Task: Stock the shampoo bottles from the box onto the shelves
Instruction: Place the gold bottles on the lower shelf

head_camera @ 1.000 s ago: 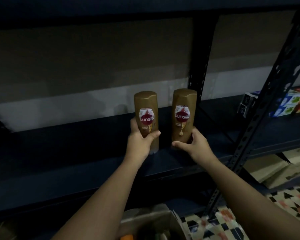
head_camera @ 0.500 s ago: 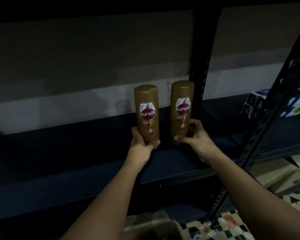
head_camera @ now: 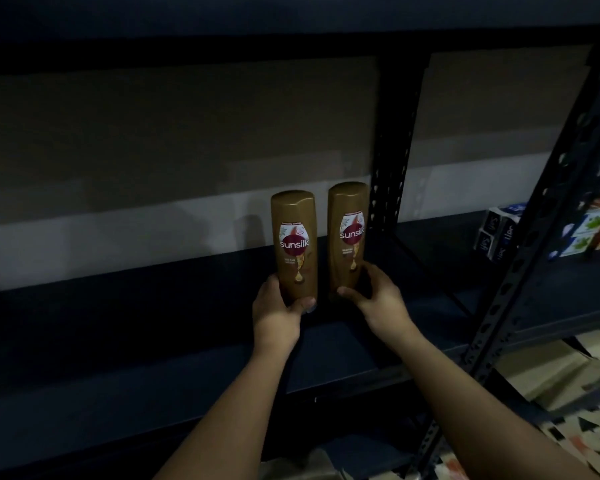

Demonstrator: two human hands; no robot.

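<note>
Two brown Sunsilk shampoo bottles stand upright side by side toward the back of the dark shelf point(head_camera: 153, 323). My left hand point(head_camera: 278, 315) grips the base of the left bottle point(head_camera: 294, 244). My right hand point(head_camera: 374, 296) holds the base of the right bottle point(head_camera: 347, 237), which stands next to the black perforated upright post point(head_camera: 392, 161). The bottoms of both bottles are hidden by my fingers, so I cannot tell whether they rest on the shelf. A corner of the cardboard box point(head_camera: 305, 467) shows at the bottom edge.
Small blue, white and red cartons point(head_camera: 589, 233) sit on the neighbouring shelf to the right, behind a diagonal perforated brace point(head_camera: 548, 216). Flattened cardboard point(head_camera: 548, 368) lies below at right on a patterned tile floor point(head_camera: 596, 434). Another shelf runs overhead.
Both hands have pushed the two bottles farther back on the shelf and nearer the upright post. The view has shifted, so the box has almost dropped out of sight.
</note>
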